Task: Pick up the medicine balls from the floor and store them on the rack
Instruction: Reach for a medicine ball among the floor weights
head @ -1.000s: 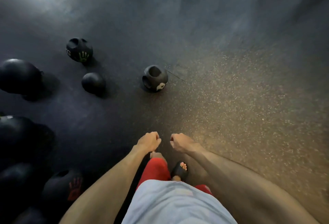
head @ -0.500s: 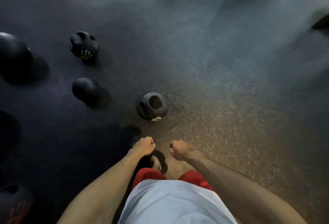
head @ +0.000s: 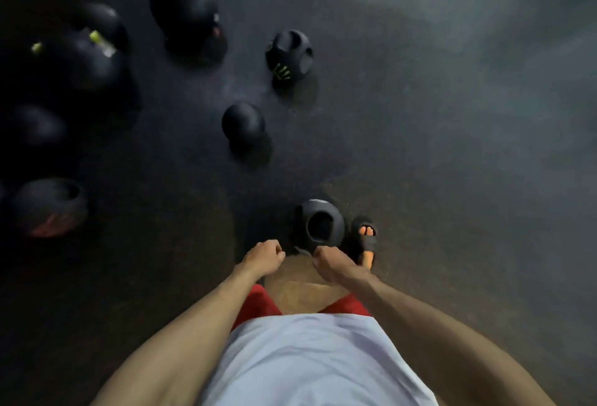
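Holding anything, are the hands?

— No. The left hand [head: 263,257] and the right hand [head: 332,262] are both curling into fists, fingers closing on nothing. They are hanging side by side just on the near side of the handled ball [head: 319,226], not gripping it.

And that handled ball is sitting where?

— It is lying on the dark floor [head: 452,147], its grip hole facing up. A foot in a black sandal [head: 366,237] is standing just to the right of it, close beside it; I cannot tell whether they are touching.

Are other medicine balls showing?

— Several, all lying on the floor. A smooth ball [head: 243,123] is sitting beyond the handled ball and a little left, apart from it. A ball with a green handprint [head: 289,56] is resting farther beyond. A large ball [head: 182,1] is lying farthest beyond and to the left. Well to the left of the handled ball, a ball with a red mark [head: 48,207] is sitting. Beyond and far left of the handled ball, a dim cluster of balls [head: 87,60] is crowding together, too dark for counting.

What is the person wearing?

— Red shorts [head: 258,305] and a pale shirt [head: 307,357] are filling the view nearer than the handled ball.
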Available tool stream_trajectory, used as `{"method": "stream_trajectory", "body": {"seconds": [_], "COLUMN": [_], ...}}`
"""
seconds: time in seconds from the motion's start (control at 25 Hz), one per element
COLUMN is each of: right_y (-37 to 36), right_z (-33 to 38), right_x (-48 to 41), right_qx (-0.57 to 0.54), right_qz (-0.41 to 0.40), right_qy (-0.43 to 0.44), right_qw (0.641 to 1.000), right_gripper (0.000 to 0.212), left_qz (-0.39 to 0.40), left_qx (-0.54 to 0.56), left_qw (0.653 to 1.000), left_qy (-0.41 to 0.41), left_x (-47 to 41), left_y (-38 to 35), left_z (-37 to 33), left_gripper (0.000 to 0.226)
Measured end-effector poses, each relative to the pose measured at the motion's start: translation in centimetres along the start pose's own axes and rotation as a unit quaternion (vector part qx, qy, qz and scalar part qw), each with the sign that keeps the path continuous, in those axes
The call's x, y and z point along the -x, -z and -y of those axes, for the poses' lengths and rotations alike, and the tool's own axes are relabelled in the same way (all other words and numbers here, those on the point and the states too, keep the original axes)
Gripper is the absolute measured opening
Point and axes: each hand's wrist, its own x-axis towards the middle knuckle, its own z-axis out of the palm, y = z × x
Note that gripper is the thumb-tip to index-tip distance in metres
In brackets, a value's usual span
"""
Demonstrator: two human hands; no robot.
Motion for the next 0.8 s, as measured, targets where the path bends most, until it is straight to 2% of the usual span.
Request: {"method": "stream_trajectory", "body": {"seconds": [0.16, 0.36, 0.52, 0.68, 0.8], "right_y": [3.8, 7.6, 7.4, 5.5, 2.1], "right_z": [-4.9, -10.6, -15.2, -17.1, -18.7], "right_x": [-5.2, -9.9, -17.0, -26.2, -34.0], "right_qx": [0.092, 0.209, 0.231, 0.229, 0.197], "right_qz": [0.097, 0.160, 0.178, 0.165, 0.141], "right_qy": [0.090, 0.159, 0.133, 0.113, 0.100], "right_qw": [0.987, 0.951, 0.947, 0.953, 0.965], "right_gripper": [0.030, 0.027, 0.025, 0.040, 0.062], "left_qz": [-0.086, -0.091, -0.062, -0.104, -0.139], "left_qx": [0.147, 0.317, 0.410, 0.479, 0.444], "left_qw": [0.976, 0.922, 0.880, 0.835, 0.838], "left_qy": [0.136, 0.203, 0.231, 0.251, 0.284], "left_x": [-0.7, -3.4, -10.0, -19.7, -27.8], "left_y": [-3.9, -10.2, -14.6, -18.1, -21.9], "left_z": [-4.7, -11.1, -13.4, -13.0, -11.6], "left_gripper": [0.020, 0.018, 0.019, 0.010, 0.037]}}
